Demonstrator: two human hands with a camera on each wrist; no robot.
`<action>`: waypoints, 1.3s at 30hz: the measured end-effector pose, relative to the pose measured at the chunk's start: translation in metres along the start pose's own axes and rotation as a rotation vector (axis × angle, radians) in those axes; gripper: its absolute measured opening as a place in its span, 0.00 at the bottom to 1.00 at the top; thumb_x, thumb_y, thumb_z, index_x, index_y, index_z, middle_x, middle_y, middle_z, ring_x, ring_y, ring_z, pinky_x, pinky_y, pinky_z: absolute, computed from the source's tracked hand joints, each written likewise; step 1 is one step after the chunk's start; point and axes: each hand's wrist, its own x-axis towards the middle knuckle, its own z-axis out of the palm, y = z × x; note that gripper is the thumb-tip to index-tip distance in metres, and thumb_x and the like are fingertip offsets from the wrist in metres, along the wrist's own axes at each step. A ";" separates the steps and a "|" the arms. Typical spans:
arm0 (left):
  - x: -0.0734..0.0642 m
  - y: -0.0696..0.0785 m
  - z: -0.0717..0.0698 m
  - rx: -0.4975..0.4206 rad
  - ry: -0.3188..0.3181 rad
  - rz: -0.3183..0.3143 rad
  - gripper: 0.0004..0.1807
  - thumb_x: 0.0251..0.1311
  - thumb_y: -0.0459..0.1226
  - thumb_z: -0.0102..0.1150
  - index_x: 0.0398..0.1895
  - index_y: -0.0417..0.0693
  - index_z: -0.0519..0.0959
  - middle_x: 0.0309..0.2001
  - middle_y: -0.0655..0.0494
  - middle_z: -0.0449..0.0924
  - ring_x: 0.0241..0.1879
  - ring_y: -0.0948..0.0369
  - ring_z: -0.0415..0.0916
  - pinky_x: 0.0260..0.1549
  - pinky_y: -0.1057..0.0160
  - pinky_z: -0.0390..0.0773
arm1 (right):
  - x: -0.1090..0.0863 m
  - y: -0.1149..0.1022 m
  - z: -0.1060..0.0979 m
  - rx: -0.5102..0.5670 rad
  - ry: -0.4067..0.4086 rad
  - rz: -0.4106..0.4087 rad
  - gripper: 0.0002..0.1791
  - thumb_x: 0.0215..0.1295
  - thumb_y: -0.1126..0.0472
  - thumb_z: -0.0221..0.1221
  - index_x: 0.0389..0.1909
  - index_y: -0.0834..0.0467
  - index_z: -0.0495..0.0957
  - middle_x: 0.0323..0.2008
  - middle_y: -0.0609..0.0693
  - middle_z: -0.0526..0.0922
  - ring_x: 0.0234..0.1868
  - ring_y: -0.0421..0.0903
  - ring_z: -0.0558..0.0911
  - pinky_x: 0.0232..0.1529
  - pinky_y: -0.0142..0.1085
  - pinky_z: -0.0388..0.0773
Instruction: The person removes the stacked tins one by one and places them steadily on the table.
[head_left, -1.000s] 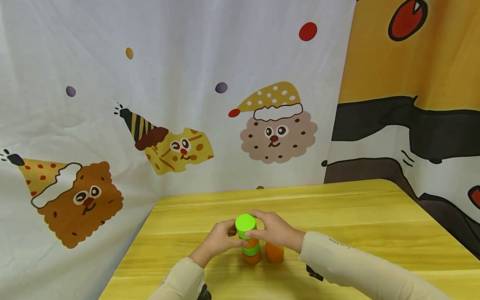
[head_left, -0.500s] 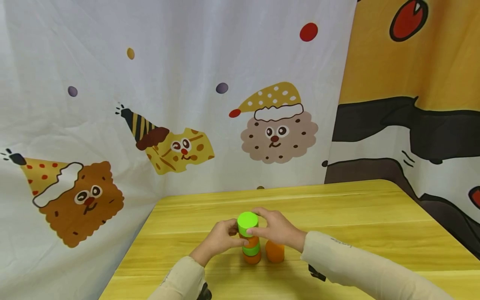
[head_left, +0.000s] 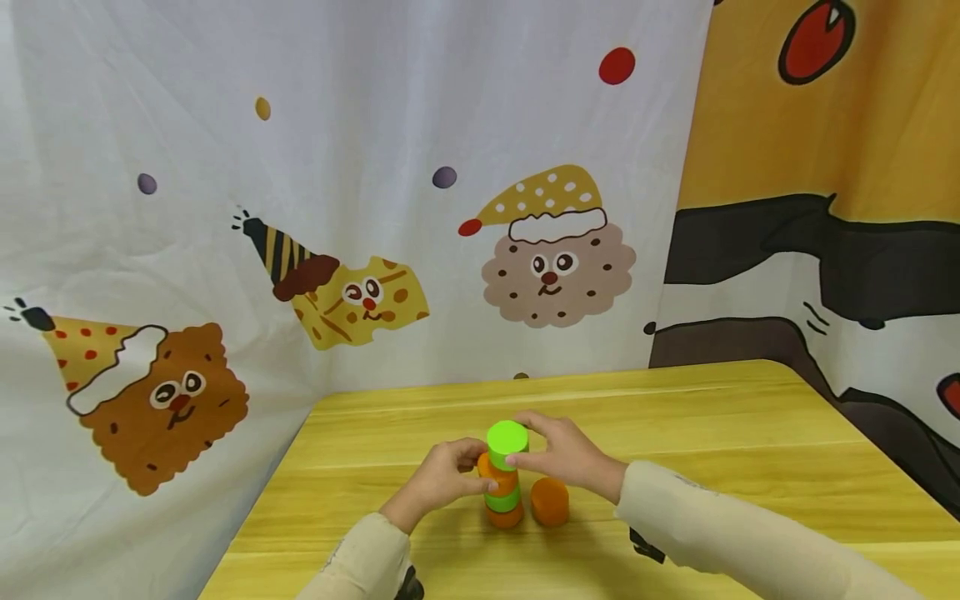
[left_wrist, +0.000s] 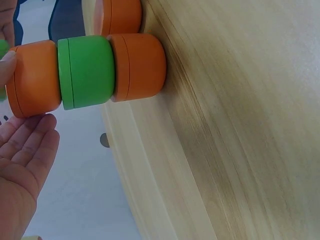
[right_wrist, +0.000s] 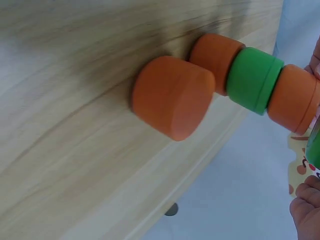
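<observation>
A stack of small round lidded jars stands on the table: an orange jar (head_left: 506,518) at the bottom, a green jar (head_left: 504,501) above it and another orange jar (left_wrist: 37,77) on top. My left hand (head_left: 441,482) holds this upper orange jar between thumb and fingers. Above and slightly right of the stack, my right hand (head_left: 567,456) grips a second green jar (head_left: 507,437); a sliver of the orange jar's top shows beside it. Only part of that green jar appears in the right wrist view. A lone orange jar (right_wrist: 172,97) stands right of the stack.
The wooden table (head_left: 675,433) reaches back to a hanging white cloth (head_left: 360,125) printed with cartoon snacks. At the right hangs a yellow, black and white patterned part (head_left: 787,158).
My right hand has moved right and slightly up with the green jar, uncovering part of the orange jar's top. The left hand has stayed nearly still on the stack.
</observation>
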 end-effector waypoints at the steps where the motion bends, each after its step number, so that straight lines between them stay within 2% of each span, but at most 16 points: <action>1: 0.000 0.000 0.000 0.000 0.000 -0.002 0.26 0.50 0.42 0.68 0.52 0.42 0.75 0.48 0.51 0.78 0.47 0.56 0.76 0.51 0.51 0.75 | -0.001 0.001 -0.001 -0.001 0.001 0.005 0.28 0.54 0.42 0.62 0.55 0.48 0.72 0.53 0.45 0.77 0.59 0.51 0.72 0.57 0.55 0.69; 17: 0.001 -0.003 0.000 0.019 0.012 -0.026 0.27 0.48 0.42 0.70 0.51 0.40 0.75 0.46 0.51 0.79 0.45 0.56 0.75 0.50 0.54 0.76 | -0.027 0.026 -0.016 -0.034 0.089 0.063 0.31 0.52 0.42 0.65 0.55 0.51 0.73 0.53 0.49 0.78 0.59 0.57 0.72 0.57 0.58 0.68; 27: 0.000 -0.003 0.002 0.011 0.019 -0.021 0.26 0.48 0.42 0.70 0.50 0.42 0.76 0.46 0.52 0.79 0.46 0.56 0.75 0.50 0.54 0.76 | -0.045 0.042 -0.017 -0.068 0.138 0.089 0.30 0.49 0.41 0.65 0.53 0.49 0.74 0.51 0.48 0.79 0.56 0.56 0.75 0.55 0.58 0.71; 39: 0.000 -0.003 0.002 -0.031 0.023 -0.028 0.27 0.48 0.42 0.70 0.52 0.42 0.75 0.48 0.51 0.78 0.47 0.55 0.75 0.51 0.53 0.76 | -0.061 0.059 -0.017 -0.041 0.186 0.100 0.29 0.48 0.44 0.67 0.51 0.52 0.76 0.50 0.50 0.80 0.55 0.56 0.76 0.54 0.56 0.72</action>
